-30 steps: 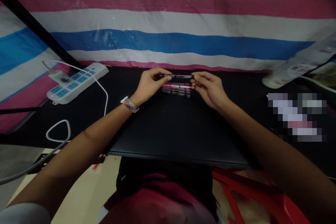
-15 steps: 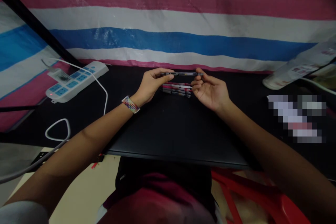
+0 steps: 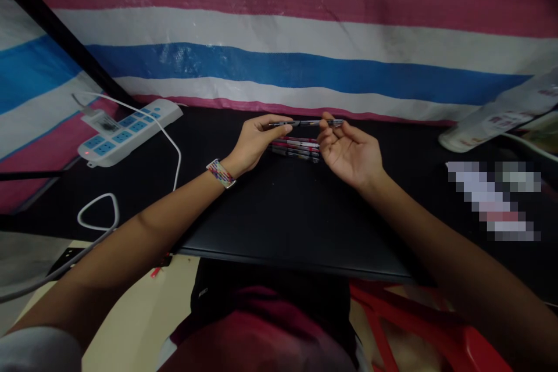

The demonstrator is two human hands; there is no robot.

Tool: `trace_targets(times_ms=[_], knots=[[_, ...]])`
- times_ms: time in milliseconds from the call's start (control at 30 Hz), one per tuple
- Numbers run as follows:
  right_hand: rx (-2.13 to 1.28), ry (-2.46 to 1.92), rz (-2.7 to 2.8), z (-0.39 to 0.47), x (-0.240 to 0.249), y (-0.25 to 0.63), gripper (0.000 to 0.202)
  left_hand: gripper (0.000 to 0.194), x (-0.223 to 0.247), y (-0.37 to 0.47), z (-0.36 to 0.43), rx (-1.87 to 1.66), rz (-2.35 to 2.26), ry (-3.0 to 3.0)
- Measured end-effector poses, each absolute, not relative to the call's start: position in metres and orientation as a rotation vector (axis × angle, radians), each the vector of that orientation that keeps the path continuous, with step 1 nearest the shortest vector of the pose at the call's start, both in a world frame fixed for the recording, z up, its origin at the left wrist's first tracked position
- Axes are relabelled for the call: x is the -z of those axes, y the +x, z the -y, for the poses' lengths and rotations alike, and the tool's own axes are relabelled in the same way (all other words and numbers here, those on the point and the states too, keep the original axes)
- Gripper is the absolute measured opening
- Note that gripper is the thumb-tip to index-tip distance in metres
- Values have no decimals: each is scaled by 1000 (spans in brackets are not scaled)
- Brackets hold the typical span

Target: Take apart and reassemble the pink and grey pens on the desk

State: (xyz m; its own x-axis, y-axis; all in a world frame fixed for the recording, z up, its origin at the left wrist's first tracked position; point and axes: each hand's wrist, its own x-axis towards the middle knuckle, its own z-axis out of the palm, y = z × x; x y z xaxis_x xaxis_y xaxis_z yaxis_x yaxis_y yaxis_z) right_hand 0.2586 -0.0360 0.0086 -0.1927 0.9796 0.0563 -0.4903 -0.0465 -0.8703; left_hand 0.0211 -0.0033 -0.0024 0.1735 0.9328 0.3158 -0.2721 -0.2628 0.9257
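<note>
A dark pen (image 3: 307, 123) is held level above the black table (image 3: 283, 209), near its far edge. My left hand (image 3: 255, 142) pinches the pen's left end between thumb and fingers. My right hand (image 3: 351, 151), palm turned up, grips the right end with its fingertips. Just below the held pen, a small row of pens (image 3: 296, 149) with pink, white and grey barrels lies flat on the table between my hands. A striped band sits on my left wrist.
A white power strip (image 3: 126, 133) with blue sockets lies at the left, its white cable (image 3: 100, 209) looping off the table edge. A white tube-like package (image 3: 488, 119) lies at the far right. A striped tarp hangs behind. A red chair (image 3: 414, 325) stands below.
My right hand has turned palm up and slid a little to the right along the pen. The pen's two ends now sit farther apart; it looks longer.
</note>
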Motion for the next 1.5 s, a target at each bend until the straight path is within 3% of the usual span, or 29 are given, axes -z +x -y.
trace_targets(times_ms=[567, 833, 1067, 1500], knots=[[-1328, -865, 1116, 43, -19, 249, 19, 31, 8, 21, 1, -1321, -724, 1334], [-1344, -810, 1066, 47, -22, 251, 37, 29, 10, 22, 1, -1355, -696, 1303], [-1284, -869, 1166, 44, -20, 247, 24, 28, 14, 20, -5, -1368, -712, 1336], [-1401, -833, 1043, 49, -24, 250, 35, 30, 13, 18, -7, -1371, -703, 1270]])
